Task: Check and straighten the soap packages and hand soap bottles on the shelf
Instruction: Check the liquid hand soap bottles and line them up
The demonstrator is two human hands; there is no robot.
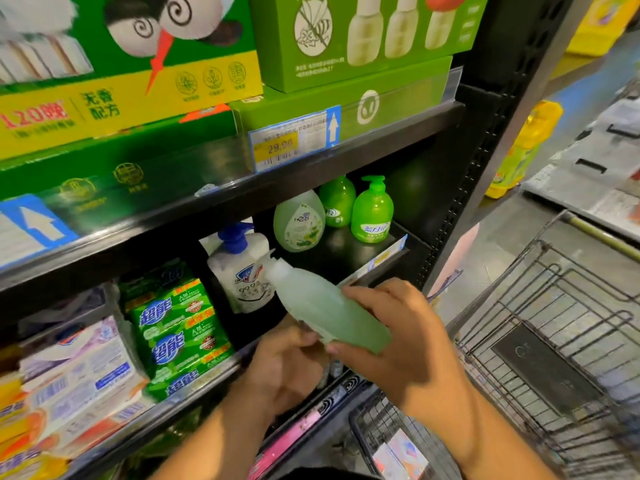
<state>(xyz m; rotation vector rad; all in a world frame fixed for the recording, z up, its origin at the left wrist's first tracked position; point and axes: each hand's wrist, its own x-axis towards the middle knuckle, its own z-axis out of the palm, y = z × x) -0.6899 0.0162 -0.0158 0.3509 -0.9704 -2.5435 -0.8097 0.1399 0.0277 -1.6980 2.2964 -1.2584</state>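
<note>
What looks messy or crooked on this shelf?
One pale green bottle is off the shelf, lying slanted between the left hand and right hand, cap toward the shelf. The white pump bottle seems to lean, and the green soap packs sit a bit crooked.

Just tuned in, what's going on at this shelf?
A person holds a pale green bottle in both hands, tilted, in front of the shelf. The right hand grips its base end; the left hand holds it from below. A white pump bottle and three green bottles stand on the shelf, soap packages to their left.
</note>
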